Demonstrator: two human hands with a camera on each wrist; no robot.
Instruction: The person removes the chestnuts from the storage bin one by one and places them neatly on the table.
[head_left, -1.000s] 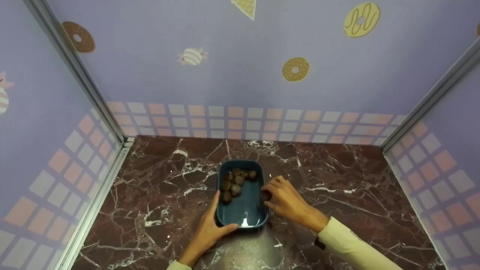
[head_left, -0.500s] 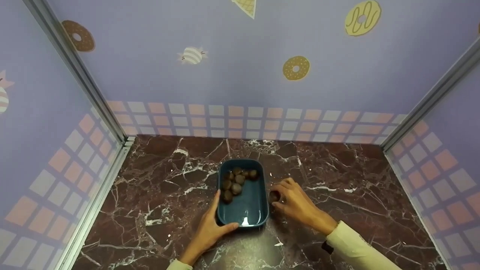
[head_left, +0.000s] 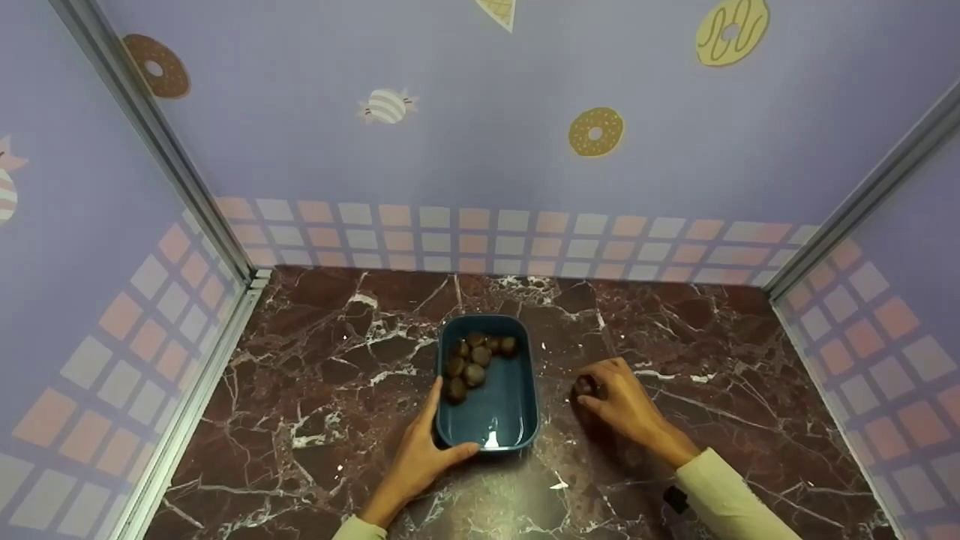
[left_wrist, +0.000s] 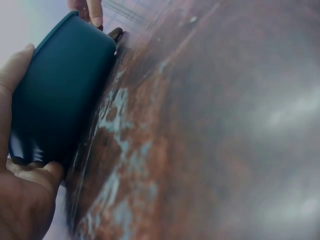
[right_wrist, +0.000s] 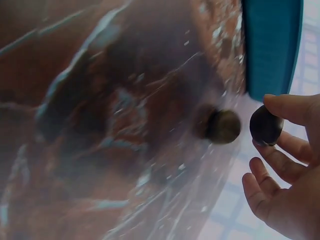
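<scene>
A blue rectangular dish (head_left: 487, 435) stands on the marbled surface with several brown chestnuts (head_left: 473, 374) gathered toward its far left part. My left hand (head_left: 420, 454) grips its near left corner, thumb on the near rim and fingers along the left wall. The left wrist view shows that hand (left_wrist: 30, 195) against the dish's outer wall (left_wrist: 60, 85). To the right of the dish, my right hand (head_left: 630, 401) pinches a chestnut (right_wrist: 266, 125) between thumb and fingers. Another chestnut (right_wrist: 225, 126) lies on the surface close beside the held one.
Dark red marbled tabletop (head_left: 337, 420) surrounds the dish. A purple back wall (head_left: 480, 150) with sweet and doughnut prints rises behind, and side walls in metal framing (head_left: 825, 217) stand left and right. A small black object (head_left: 675, 499) is by the right sleeve.
My right hand has moved right, from the dish's right rim to the tabletop, carrying a chestnut. My left hand keeps its hold on the dish, and the chestnuts inside lie as before.
</scene>
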